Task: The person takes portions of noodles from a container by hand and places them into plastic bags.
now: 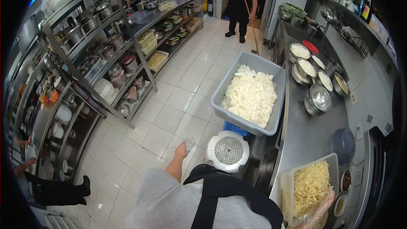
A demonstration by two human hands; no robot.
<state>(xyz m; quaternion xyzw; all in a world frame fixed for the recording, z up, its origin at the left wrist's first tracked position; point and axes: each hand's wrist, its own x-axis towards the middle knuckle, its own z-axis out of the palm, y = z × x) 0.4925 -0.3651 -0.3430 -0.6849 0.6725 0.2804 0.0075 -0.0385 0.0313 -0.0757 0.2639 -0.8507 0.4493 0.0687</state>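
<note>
My left hand [181, 149] is held out over the floor, closed on a crumpled piece of clear plastic [190, 144] that could be a bag or a glove. On the right, my right hand [325, 201], in a clear plastic glove, reaches over the side of a translucent tub [287, 195] of yellow noodles [311, 182]. Its fingers look stretched out against the noodles at the tub's right edge. Whether they grip any strands is hard to see.
A large grey bin [218, 101] of white rice [250, 95] stands ahead, by a white stool [229, 150]. Metal bowls [318, 98] sit on the steel counter [271, 188]. Shelving [140, 68] lines the left. A person [242, 4] holds a long-handled tool; another person's legs [59, 189] show lower left.
</note>
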